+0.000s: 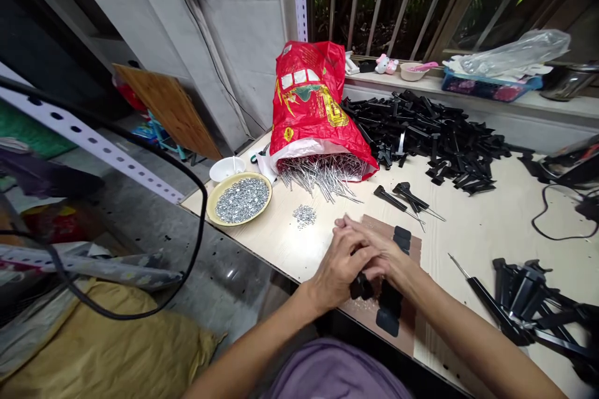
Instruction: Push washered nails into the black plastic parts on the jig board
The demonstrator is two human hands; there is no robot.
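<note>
My left hand (344, 267) and my right hand (381, 250) meet over the board at the table's front edge. Fingers of the left are curled around a black plastic part (361, 288), whose end shows below the palm. The right hand is closed against the left, its fingers partly hidden behind it; what it pinches I cannot make out. Beneath them a brown board (409, 324) carries a row of black pads (389, 308). Just beyond the hands lies a small pile of silvery metal pieces (304, 216).
A yellow bowl (210, 204) of small metal pieces stands left, beside a white bowl (227, 168). Thin metal rods (322, 176) spill from a red bag (309, 106). Black plastic parts are heaped (430, 131) behind and piled (528, 299) right. A black cable (203, 212) loops at left.
</note>
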